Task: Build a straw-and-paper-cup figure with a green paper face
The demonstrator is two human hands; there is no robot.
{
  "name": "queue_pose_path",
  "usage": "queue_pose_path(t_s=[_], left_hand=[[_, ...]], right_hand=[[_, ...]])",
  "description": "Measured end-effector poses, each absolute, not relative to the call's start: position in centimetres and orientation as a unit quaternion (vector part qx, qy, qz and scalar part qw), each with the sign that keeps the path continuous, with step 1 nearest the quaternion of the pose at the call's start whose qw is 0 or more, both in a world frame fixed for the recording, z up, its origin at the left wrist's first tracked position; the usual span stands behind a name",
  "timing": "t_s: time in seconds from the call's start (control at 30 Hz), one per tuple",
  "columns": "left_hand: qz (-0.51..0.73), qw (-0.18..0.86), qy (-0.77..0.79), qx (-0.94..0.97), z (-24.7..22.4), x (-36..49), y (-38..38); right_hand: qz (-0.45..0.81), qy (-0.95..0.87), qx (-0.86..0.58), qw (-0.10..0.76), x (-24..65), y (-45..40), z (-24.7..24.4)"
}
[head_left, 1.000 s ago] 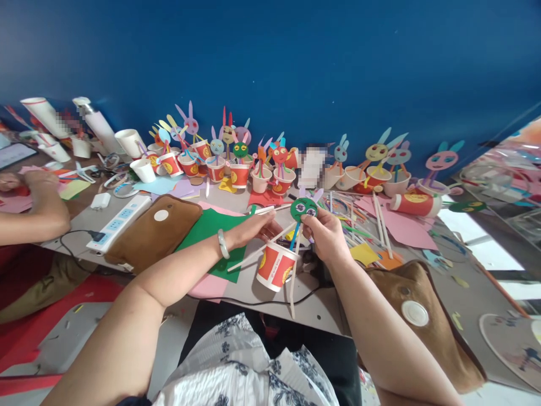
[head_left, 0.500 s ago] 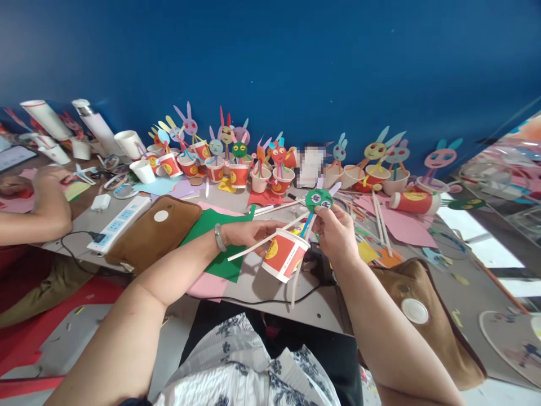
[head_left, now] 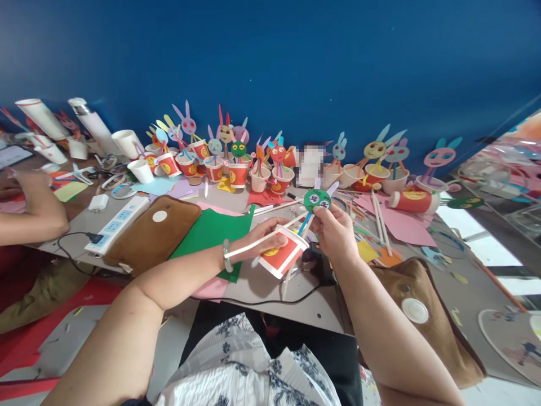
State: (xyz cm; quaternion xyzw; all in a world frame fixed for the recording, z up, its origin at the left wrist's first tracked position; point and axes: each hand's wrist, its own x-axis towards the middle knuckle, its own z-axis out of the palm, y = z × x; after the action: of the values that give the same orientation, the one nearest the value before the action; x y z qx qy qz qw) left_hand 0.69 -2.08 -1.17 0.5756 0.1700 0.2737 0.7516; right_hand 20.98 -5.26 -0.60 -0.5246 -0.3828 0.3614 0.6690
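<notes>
My left hand point(head_left: 267, 239) is closed around a red and white paper cup point(head_left: 284, 255), which tilts above the table. Thin white paper sticks point(head_left: 253, 246) stretch out from the cup, one across my left wrist. Between the thumb and fingers of my right hand point(head_left: 337, 228) is pinched a green paper rabbit face point(head_left: 313, 201) with large white eyes and pale purple ears. A blue strip point(head_left: 303, 225) runs from beneath the face into the cup. My right fingertips cover the lower right edge of the face.
Cups with paper rabbits point(head_left: 239, 169) line the blue wall. Green paper point(head_left: 211, 231), a brown cushion point(head_left: 154, 231) and a white power strip point(head_left: 116, 225) lie to the left. Another brown cushion point(head_left: 422, 287) is at right. At far left shows another person's arm point(head_left: 38, 211).
My left hand has shifted its hold, its thumb now over the cup's front side. The cup tilts a little more. My right hand keeps its pinch on the green face.
</notes>
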Motion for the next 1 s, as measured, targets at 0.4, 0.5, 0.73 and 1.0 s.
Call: queue_pose_path(t_s=[0.4, 0.5, 0.73, 1.0], left_hand=[[0.365, 0.738, 0.202, 0.530, -1.3, 1.7, -2.2], [0.375, 0.755, 0.180, 0.507, -1.1, 1.6, -1.5], [0.439, 0.692, 0.238, 0.521, -0.8, 1.2, -0.2], [0.458, 0.663, 0.251, 0.537, -0.3, 0.8, 0.4]], right_hand=[[0.376, -0.383, -0.509, 0.673, 20.6, -5.0, -1.0], [0.371, -0.408, -0.512, 0.658, 20.3, -5.4, -0.8], [0.479, -0.523, -0.480, 0.516, 19.3, -6.4, 0.2], [0.495, -0.550, -0.462, 0.490, 19.7, -6.5, -0.4]])
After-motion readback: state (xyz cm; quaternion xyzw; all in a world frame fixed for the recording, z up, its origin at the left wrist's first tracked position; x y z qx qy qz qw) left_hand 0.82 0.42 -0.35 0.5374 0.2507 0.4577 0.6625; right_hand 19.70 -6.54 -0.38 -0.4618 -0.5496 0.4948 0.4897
